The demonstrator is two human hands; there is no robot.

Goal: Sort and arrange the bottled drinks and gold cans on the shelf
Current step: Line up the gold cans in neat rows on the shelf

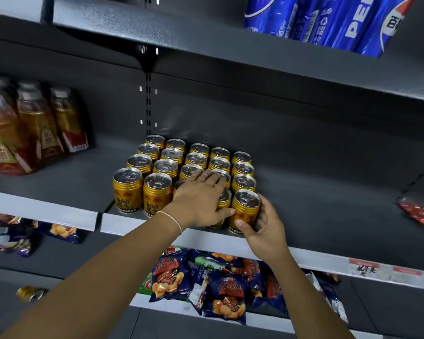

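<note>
Head view: a block of gold cans [171,165] stands in tidy rows on the middle of a dark grey shelf [59,184], with amber bottled drinks [34,128] grouped well apart at its left end. The left hand [198,199] lies spread, fingers straight, over the can tops in the front rows, while the right hand [262,228] curls round the front-right can [245,209] at the shelf's front edge. Blue cola packs [328,18] sit on the shelf above, and snack bags [206,282] lie heaped on the one below, where a lone can [30,293] lies on its side at far left.

Glossy metal gold cans [244,211]; matt grey shelf [328,192] — textured.
</note>
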